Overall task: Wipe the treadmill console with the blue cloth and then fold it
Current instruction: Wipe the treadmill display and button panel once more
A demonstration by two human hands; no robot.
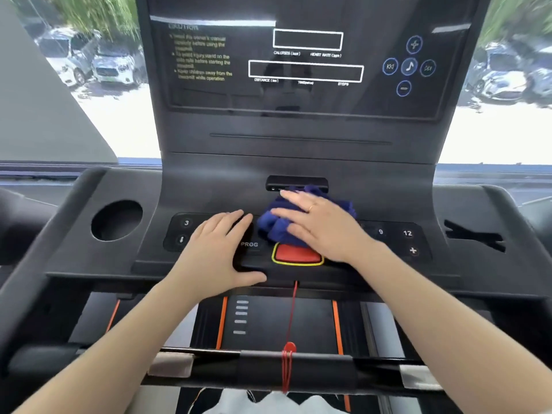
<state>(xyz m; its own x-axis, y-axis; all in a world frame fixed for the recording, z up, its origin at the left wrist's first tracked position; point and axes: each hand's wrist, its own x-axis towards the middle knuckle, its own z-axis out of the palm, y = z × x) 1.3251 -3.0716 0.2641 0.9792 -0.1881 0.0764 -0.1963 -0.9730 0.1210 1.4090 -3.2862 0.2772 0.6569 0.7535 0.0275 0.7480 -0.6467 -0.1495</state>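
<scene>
The blue cloth (pixel 276 227) lies bunched on the middle of the black treadmill console (pixel 298 162), just above the red stop button (pixel 297 254). My right hand (pixel 321 225) lies flat on top of the cloth, fingers straight and pointing left, pressing it onto the button panel. My left hand (pixel 219 246) rests flat on the console to the left of the cloth, fingers spread over the buttons near the PROG label, thumb at the front edge. The left fingertips stop just short of the cloth.
The upright display panel (pixel 304 67) rises behind the button row. A round cup holder (pixel 116 220) sits at the left, a slotted recess (pixel 475 236) at the right. A red safety cord (pixel 289 348) hangs from the console to the front bar. Parked cars show through the window.
</scene>
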